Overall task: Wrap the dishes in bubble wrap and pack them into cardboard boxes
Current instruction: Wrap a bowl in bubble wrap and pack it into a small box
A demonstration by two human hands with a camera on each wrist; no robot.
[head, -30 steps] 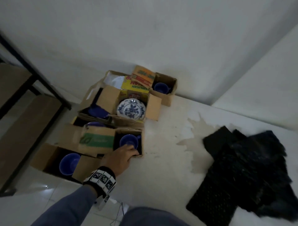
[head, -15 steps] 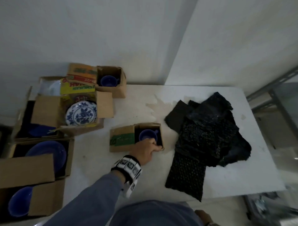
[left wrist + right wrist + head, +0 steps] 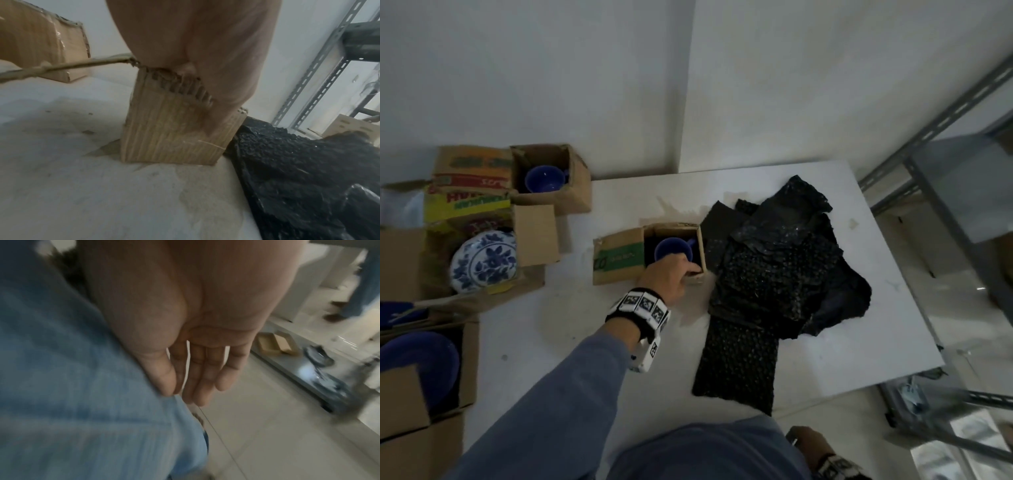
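A small cardboard box (image 3: 650, 253) stands near the middle of the white desk (image 3: 571, 329), its flap lying open to the left, with a blue cup (image 3: 674, 249) inside. The left hand (image 3: 670, 277) has its grip closed on the box's near rim, fingers curled over the torn edge. Just right of the box, touching it, lies a heap of black bubble wrap (image 3: 774, 284). At the desk's left side sit more open boxes: one with another blue cup (image 3: 544, 179), one with a blue-and-white plate (image 3: 482, 261). The right hand (image 3: 197, 340) hangs beside the person's jeans (image 3: 72, 386), its grip open, fingers straight and holding nothing.
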